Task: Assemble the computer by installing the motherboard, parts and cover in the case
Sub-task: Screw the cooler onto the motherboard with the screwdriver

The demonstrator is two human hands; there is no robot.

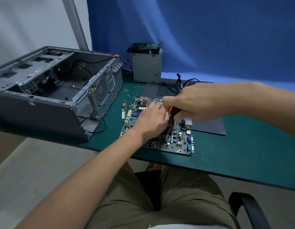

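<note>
A green motherboard (pixel 175 139) lies flat on the green mat, in front of me. My right hand (pixel 196 101) grips an orange-and-black screwdriver (pixel 171 119) that points down onto the board's middle. My left hand (pixel 150 121) rests on the board beside the screwdriver shaft, and what its fingers touch is hidden. The open grey computer case (pixel 49 90) lies on its side at the left, with no board inside. A grey side cover (pixel 208 126) lies flat behind the board.
A RAM stick (pixel 124 110) lies left of the board, with several loose screws (pixel 127 91) behind it. A grey power supply (pixel 146 66) with a drive on top stands at the back. Black cables (pixel 183 81) trail over the cover. The table's front edge (pixel 209 172) is close to my lap.
</note>
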